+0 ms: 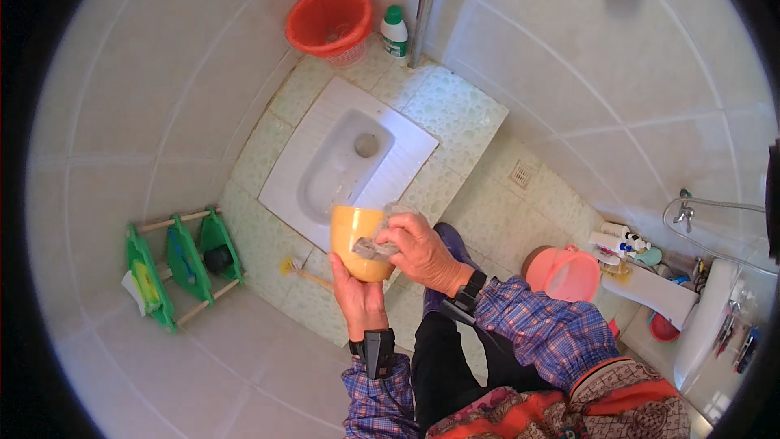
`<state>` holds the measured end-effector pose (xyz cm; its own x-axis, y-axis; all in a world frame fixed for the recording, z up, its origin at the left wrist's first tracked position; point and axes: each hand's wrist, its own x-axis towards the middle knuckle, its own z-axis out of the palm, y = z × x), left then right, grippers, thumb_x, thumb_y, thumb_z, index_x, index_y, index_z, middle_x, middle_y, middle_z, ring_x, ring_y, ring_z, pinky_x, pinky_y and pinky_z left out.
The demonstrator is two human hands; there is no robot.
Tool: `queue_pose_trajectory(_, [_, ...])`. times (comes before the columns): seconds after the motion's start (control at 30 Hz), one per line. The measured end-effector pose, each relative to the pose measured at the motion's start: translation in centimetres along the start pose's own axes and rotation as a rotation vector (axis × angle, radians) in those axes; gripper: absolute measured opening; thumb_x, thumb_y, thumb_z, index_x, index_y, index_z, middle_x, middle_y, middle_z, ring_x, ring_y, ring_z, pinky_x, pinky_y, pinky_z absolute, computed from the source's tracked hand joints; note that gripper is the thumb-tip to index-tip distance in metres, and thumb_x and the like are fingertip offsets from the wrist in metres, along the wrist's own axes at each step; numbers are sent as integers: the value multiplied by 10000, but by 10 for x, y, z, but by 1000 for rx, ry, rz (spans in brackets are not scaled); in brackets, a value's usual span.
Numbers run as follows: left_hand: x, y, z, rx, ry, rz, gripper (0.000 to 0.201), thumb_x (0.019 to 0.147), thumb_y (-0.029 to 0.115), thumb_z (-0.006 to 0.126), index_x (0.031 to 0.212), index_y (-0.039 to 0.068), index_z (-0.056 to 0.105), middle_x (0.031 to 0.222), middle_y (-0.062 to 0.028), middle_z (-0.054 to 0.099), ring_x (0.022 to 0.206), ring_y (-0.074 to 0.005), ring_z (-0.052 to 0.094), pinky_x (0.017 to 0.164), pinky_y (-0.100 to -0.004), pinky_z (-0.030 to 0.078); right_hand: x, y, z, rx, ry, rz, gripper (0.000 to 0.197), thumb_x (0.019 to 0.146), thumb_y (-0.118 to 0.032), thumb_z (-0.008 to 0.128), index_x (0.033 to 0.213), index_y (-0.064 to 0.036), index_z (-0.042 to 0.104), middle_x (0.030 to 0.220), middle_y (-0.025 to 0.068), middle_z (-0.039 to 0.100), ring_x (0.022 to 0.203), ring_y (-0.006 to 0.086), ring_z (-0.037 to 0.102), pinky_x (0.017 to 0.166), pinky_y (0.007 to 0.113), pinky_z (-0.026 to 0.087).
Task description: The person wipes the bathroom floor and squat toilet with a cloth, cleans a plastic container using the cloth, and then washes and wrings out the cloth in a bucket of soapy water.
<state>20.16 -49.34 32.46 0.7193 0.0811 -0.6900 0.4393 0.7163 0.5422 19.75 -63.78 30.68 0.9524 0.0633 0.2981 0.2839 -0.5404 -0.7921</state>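
A glossy yellow cup-shaped vessel is held tilted above the near edge of the white squat toilet. My left hand grips it from below, fingers round its lower end. A crumpled greyish cloth is bunched in my right hand and pressed against the vessel's right side. The cloth and fingers cover part of that side, and the inside of the vessel does not show. Below the hands, a brush with yellow bristles and a wooden handle lies on the tiles.
A red-lined waste basket and a white bottle with a green cap stand beyond the toilet, near a metal pole. A green rack stands left. The raised floor ends in a step, with a pink bucket and washbasin at right.
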Motion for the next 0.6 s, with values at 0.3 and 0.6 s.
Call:
queue_pose_trajectory(0.3, [0, 18, 4, 85, -169, 108, 509, 1033, 390, 360, 1374, 13, 403, 1368, -133, 487, 1248, -259, 491, 1035, -433, 422, 34, -30, -29, 129, 159, 111, 282, 773, -37, 610, 1052, -62, 570, 1039, 127, 519, 1006, 313, 520, 894, 403, 440])
queue_pose_trajectory(0.6, [6, 26, -41, 130, -108, 24, 530, 1021, 419, 375, 1376, 27, 413, 1378, -129, 490, 1239, -278, 505, 1040, -467, 416, -3, 5, -38, 158, -208, -40, 296, 724, 17, 642, 997, -91, 605, 1004, 73, 556, 957, 279, 575, 847, 377, 480])
